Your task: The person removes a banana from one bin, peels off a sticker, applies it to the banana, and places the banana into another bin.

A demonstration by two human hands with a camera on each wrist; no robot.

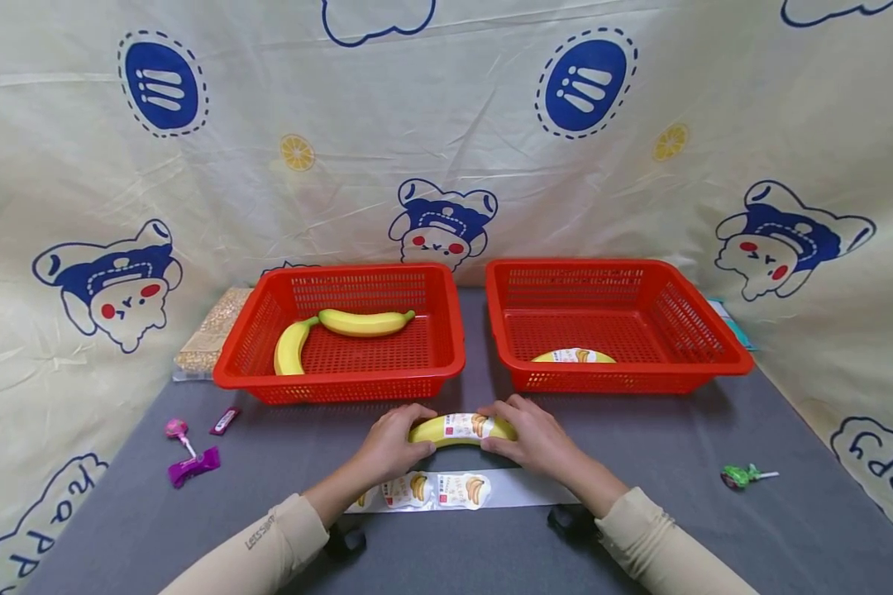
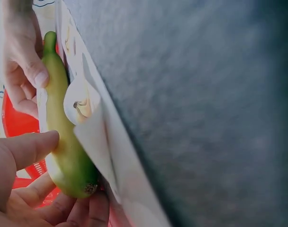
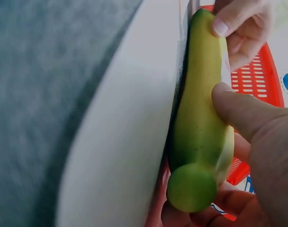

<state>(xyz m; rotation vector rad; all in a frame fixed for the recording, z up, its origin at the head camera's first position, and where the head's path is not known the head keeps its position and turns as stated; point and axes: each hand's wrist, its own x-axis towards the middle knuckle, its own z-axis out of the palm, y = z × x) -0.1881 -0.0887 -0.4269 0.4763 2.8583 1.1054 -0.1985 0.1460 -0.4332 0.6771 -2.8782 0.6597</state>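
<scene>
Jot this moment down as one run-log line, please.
left hand: holds banana at one end | right hand: other end | label: on banana | left basket: two bananas | right basket: labelled banana | label strip: on table

From my head the light is soft and fairly even, with faint shading along the creases of the pale backdrop (image 1: 387, 107) and diffuse shadows on the grey worktop (image 1: 655, 471) below the red baskets (image 1: 685, 382). Printed figures (image 1: 130, 281) near the sides look slanted and stretched. At my left wrist, the worktop is badly blurred, darkening at the far right, while my fingers (image 2: 32, 147) and the banana (image 2: 58, 113) are clearer, against a washed-out upper left. At my right wrist, the white strip (image 3: 118, 123) smears out of focus.
</scene>
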